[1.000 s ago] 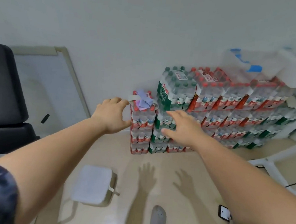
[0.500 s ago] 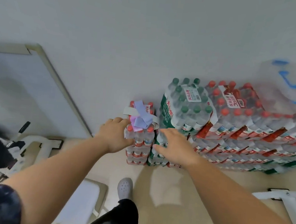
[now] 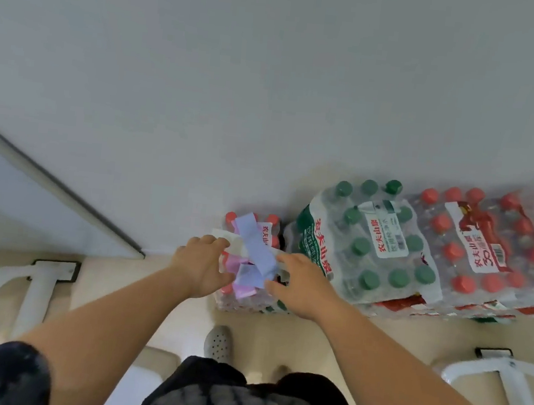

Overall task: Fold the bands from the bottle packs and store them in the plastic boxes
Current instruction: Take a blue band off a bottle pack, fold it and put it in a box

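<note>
Shorts [image 3: 240, 395] and a grey shoe [image 3: 218, 342] fill the bottom centre of the frame. Above them, 2 bare forearms reach to mid-frame. The left hand [image 3: 202, 266] and right hand [image 3: 300, 282] flank the bands [image 3: 254, 253], a loose blue, pink and white pile on a short stack [image 3: 249, 302] of red-capped packs; fingers spread, touching the bands' edges, grip unclear. Right of it sit a green-capped pack [image 3: 372, 242] and a red-capped pack [image 3: 490, 243] against the wall [image 3: 270, 88].

Your beige floor [image 3: 328, 335] carries stacked bottle packs [image 3: 417, 249] against the wall, white frame legs [image 3: 35, 291] left and right, and your grey shoe [image 3: 219, 343] just before the packs.
</note>
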Motion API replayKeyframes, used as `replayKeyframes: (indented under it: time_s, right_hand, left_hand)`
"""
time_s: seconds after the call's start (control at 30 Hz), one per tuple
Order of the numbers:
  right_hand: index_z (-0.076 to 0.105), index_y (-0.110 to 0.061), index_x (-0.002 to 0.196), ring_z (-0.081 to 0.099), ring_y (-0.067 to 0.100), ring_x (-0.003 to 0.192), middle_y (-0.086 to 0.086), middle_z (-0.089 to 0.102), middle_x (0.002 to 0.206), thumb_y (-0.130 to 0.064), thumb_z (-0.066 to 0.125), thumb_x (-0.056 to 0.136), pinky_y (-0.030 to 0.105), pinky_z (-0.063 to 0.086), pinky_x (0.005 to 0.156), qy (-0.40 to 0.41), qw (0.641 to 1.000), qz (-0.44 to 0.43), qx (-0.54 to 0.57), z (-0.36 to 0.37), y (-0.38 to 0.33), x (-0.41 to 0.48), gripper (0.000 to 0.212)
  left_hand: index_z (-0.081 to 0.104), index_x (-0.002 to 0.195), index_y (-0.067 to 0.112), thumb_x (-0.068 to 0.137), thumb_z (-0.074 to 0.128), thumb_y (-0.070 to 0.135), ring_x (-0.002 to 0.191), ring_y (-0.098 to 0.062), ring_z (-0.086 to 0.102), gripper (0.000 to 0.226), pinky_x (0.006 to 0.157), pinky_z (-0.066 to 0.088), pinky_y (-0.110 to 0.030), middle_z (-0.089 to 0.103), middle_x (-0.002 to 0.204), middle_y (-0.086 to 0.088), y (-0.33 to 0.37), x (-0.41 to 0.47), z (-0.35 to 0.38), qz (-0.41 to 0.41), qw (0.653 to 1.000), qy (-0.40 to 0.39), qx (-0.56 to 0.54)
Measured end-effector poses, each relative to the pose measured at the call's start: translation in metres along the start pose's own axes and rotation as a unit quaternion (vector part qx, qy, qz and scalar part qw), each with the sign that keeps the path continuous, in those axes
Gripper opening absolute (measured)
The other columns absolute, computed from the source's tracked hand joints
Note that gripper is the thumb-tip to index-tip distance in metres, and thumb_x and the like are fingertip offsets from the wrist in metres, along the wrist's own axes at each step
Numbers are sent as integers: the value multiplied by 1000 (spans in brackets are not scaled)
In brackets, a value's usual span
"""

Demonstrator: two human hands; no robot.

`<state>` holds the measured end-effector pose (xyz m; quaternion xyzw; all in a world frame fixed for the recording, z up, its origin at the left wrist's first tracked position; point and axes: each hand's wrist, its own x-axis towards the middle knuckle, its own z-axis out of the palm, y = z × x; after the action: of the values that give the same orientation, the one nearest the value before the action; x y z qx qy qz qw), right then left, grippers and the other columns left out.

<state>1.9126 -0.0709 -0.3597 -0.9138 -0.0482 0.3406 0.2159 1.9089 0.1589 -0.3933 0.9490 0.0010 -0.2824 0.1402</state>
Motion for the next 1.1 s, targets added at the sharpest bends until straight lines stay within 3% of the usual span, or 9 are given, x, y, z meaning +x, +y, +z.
replayKeyframes:
  time_s: [0.27, 0.43, 0.57, 0.67, 0.77, 0.93, 1.03, 1.1]
  right_hand:
    - [35, -20, 153, 41, 28, 141, 4, 33, 160, -40, 53, 100, 40, 37, 114, -70, 997, -14, -30, 13, 3, 100, 60]
    - [34, -17, 154, 35, 27, 146, 1, 30, 163, -24, 46, 103, 42, 32, 119, -105, 992, -46, -55, 40, 4, 144, 53]
    - [44, -22, 146, 28, 26, 148, -5, 20, 166, -19, 46, 98, 43, 31, 119, -116, 987, -48, -98, 59, 16, 155, 48]
    - [35, -25, 153, 17, 24, 152, -10, 8, 168, -21, 44, 100, 45, 27, 121, -134, 983, -48, -120, 61, 20, 154, 54]
    - [31, -24, 156, 17, 25, 152, -9, 8, 169, -25, 42, 103, 44, 24, 122, -139, 981, -57, -122, 58, 22, 154, 55]
    - [32, -23, 154, 16, 25, 152, -7, 9, 169, -27, 43, 103, 47, 26, 121, -138, 981, -70, -121, 61, 26, 153, 52]
    - [28, -22, 156, 13, 22, 154, -7, 6, 170, -28, 42, 104, 46, 24, 123, -157, 981, -60, -99, 59, 26, 153, 54]
    - [32, -17, 155, 20, 23, 153, 0, 17, 168, -25, 43, 104, 40, 24, 123, -156, 986, -45, -40, 52, 22, 151, 52]
  left_hand:
    - [40, 147, 22, 84, 59, 56, 131, -31, 47, 73, 106, 42, -44, 47, 146, -6, -16, 66, 23, -37, 994, -11, -100]
    - [42, 144, 26, 68, 45, 68, 128, -32, 50, 86, 104, 44, -44, 51, 143, -6, -25, 99, 40, -35, 990, -15, -136]
    - [33, 151, 24, 82, 64, 51, 128, -32, 49, 81, 106, 42, -41, 46, 144, -11, -23, 118, 51, -24, 985, -40, -166]
    - [28, 152, 23, 86, 66, 44, 125, -32, 52, 79, 103, 43, -40, 47, 140, -12, -18, 126, 53, -45, 977, -7, -210]
    - [38, 143, 23, 86, 66, 44, 110, -35, 59, 67, 94, 49, -41, 52, 125, -13, -12, 143, 47, -68, 967, 62, -238]
    - [63, 120, 20, 91, 60, 31, 94, -33, 63, 31, 87, 51, -37, 50, 115, -10, -2, 171, 38, -73, 971, 56, -222]
    - [68, 109, 19, 91, 59, 24, 90, -30, 60, 20, 80, 46, -31, 51, 110, -9, 2, 177, 35, -69, 968, 76, -228]
    - [70, 103, 18, 89, 62, 21, 89, -28, 59, 16, 77, 44, -29, 55, 106, -8, 5, 173, 32, -52, 967, 96, -229]
